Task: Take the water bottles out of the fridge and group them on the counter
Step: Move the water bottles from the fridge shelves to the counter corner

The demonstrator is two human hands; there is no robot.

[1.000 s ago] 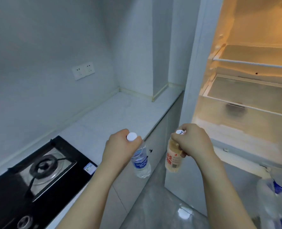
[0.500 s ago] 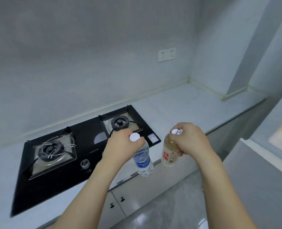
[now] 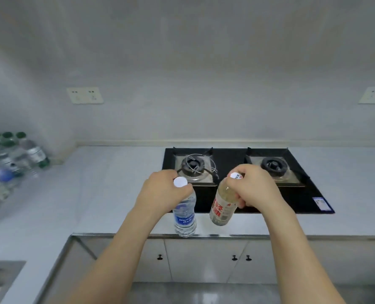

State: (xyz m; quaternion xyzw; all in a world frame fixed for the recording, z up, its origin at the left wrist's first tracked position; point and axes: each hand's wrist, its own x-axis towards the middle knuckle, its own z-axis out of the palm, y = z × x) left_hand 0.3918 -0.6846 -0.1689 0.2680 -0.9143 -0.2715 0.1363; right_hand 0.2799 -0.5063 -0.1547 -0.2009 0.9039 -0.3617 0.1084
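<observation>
Bottles filled both hands: the left hand (image 3: 160, 191) was wrapped around the neck of a clear blue-labelled bottle (image 3: 184, 213) with a white cap, and the right hand (image 3: 253, 189) was clenched round the shoulder of a red-labelled bottle (image 3: 222, 205), tilted with its cap leaning right. Both hung in the air above the front edge of the counter (image 3: 107, 194), the blue-labelled one's base right over the metal lip and the red-labelled one's base over the strip between that lip and the black gas hob (image 3: 243, 178). Neither bottle touched the counter, and the two stood just beside each other without touching.

Far to the left, along the side run of counter by the wall corner, a blurred cluster of bottles (image 3: 9, 159) stood together (several with green caps, at least one blue). Between that cluster and the hob lay a broad bare stretch of pale worktop. A sink's rim (image 3: 2, 273) showed at the lower left, and white cabinet doors (image 3: 204, 260) ran below the counter's edge.
</observation>
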